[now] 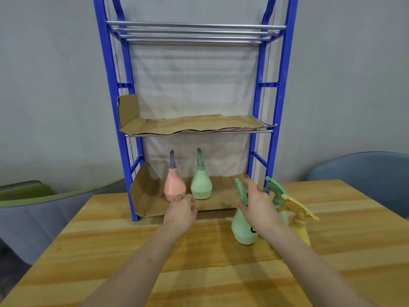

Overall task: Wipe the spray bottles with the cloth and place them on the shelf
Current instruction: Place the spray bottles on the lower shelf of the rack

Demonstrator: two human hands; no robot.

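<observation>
1. Left hand [182,210]: fingers loosely curled, holding nothing, at the front edge of the bottom tier just before the pink spray bottle [174,187]. Contact with the bottle cannot be told; the hand is blurred.
2. Right hand [257,206]: fingers straight and spread wide, nothing gripped, in front of the trigger head of the near green spray bottle [242,231].
3. That bottle stands upright on the counter [210,262].
4. Behind the right hand, also on the counter: a teal spray bottle [276,194] and a yellow spray bottle [299,227], close together.
5. Blue shelf [113,85]: the bottom tier is lined with cardboard [150,196]. The pink bottle and a light green spray bottle [201,187] stand upright on it, side by side.
</observation>
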